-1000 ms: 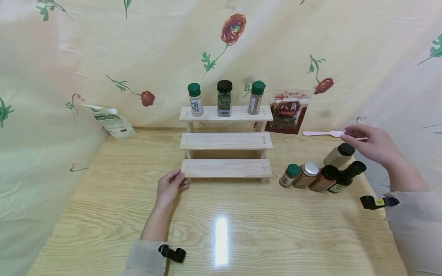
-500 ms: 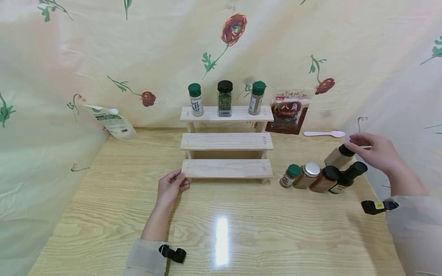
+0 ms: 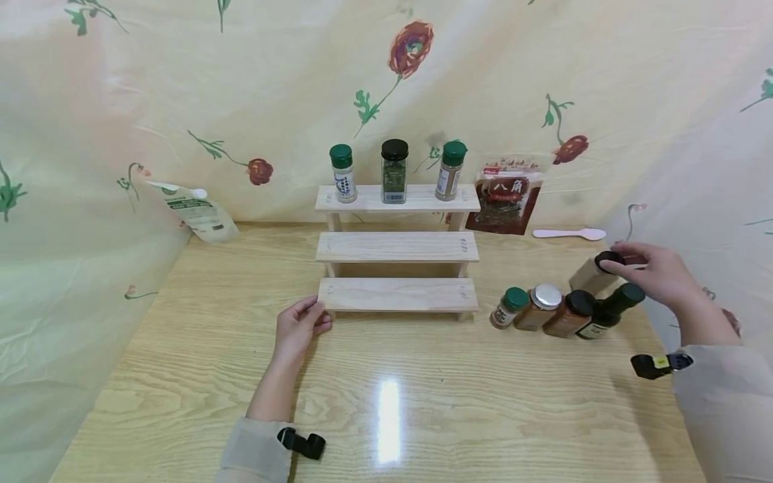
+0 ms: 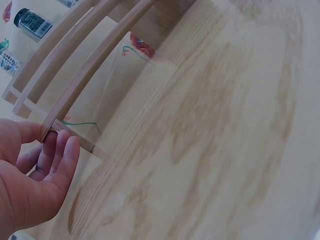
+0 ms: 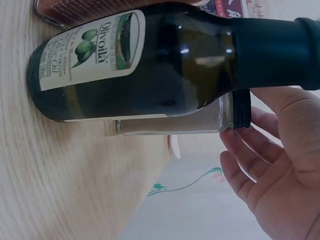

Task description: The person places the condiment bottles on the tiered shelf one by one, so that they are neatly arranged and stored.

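Observation:
My left hand (image 3: 297, 324) pinches the left end of the bottom tier of a three-tier wooden shelf (image 3: 397, 295); in the left wrist view the thumb and curled fingers (image 4: 65, 162) close on the board's corner. Over at the right, my right hand (image 3: 655, 272) holds a spice jar (image 3: 590, 278) by its black lid, thumb on one side and fingers round the other. The jar, filled with pale powder, stands on the table. In the right wrist view a dark olive oil bottle (image 5: 165, 65) partly hides this jar (image 5: 175, 125).
Beside the oil bottle stand a green-capped shaker (image 3: 508, 308), a silver-lidded jar (image 3: 537, 308) and a black-lidded jar (image 3: 569, 314). Three seasoning bottles (image 3: 394, 176) line the top tier. A red-brown packet (image 3: 504, 201), a spoon (image 3: 569, 233) and a white pouch (image 3: 199, 213) lie toward the back.
My right hand has come down from above the spoon's end onto the pale jar's black lid, and its fingers have closed round it. The left hand stays on the shelf.

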Action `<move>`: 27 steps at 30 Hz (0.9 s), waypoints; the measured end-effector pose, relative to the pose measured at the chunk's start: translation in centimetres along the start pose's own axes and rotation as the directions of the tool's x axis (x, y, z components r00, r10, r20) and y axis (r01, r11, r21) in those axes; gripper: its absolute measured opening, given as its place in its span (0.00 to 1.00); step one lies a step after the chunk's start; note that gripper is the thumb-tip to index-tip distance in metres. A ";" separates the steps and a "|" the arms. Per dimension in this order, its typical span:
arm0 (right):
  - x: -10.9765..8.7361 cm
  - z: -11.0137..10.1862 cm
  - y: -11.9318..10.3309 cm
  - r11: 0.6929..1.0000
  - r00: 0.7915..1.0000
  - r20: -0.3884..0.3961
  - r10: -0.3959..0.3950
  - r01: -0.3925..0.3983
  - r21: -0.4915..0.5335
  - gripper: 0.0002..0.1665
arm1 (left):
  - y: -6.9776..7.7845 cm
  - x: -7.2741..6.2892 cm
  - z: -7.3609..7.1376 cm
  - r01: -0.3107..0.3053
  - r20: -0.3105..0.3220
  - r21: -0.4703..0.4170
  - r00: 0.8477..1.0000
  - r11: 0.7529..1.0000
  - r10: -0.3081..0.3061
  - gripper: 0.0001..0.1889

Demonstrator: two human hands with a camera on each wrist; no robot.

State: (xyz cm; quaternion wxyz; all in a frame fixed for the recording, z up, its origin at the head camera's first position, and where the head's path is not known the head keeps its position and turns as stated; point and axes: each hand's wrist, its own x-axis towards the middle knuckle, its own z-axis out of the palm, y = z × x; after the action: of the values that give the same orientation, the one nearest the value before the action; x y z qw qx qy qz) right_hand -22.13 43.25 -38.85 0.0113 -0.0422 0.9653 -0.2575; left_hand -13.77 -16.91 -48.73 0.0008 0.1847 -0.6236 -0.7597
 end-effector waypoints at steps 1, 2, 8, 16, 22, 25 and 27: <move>0.0 0.0 0.1 1.000 1.000 0.003 0.003 -0.003 0.002 0.38 | 0.0 0.0 0.0 0.000 0.001 0.002 1.000 1.000 0.000 0.18; 0.0 0.0 0.1 1.000 1.000 0.008 0.007 -0.007 0.007 0.39 | 0.0 0.0 0.0 0.000 0.001 0.002 1.000 1.000 0.000 0.18; 0.1 0.2 0.6 0.999 0.998 0.055 0.032 -0.034 0.026 0.43 | 0.0 0.1 0.0 0.002 0.005 -0.002 1.000 1.000 -0.002 0.19; 0.0 0.5 0.7 1.000 0.999 0.034 0.014 -0.014 0.020 0.41 | 0.1 0.0 -0.1 0.004 0.012 0.000 1.000 1.000 -0.004 0.19; -0.1 0.5 0.8 1.000 1.000 0.013 0.011 -0.011 0.007 0.43 | 0.1 0.0 -0.1 0.003 0.012 -0.004 1.000 1.000 -0.003 0.19; -0.2 0.4 0.8 1.000 1.000 0.003 0.012 -0.012 0.001 0.44 | 0.0 0.0 -0.1 0.002 0.012 -0.003 1.000 1.000 -0.002 0.19; -0.2 0.4 0.8 1.000 1.000 -0.006 0.008 -0.008 0.000 0.44 | 0.0 0.0 -0.1 0.001 0.012 -0.002 1.000 1.000 -0.001 0.19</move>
State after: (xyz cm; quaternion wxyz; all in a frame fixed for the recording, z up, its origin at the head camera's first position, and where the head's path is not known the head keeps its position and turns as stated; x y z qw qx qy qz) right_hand -21.97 43.72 -39.62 0.0092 -0.0376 0.9655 -0.2577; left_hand -13.76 -17.05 -48.71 -0.0033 0.1806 -0.6227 -0.7613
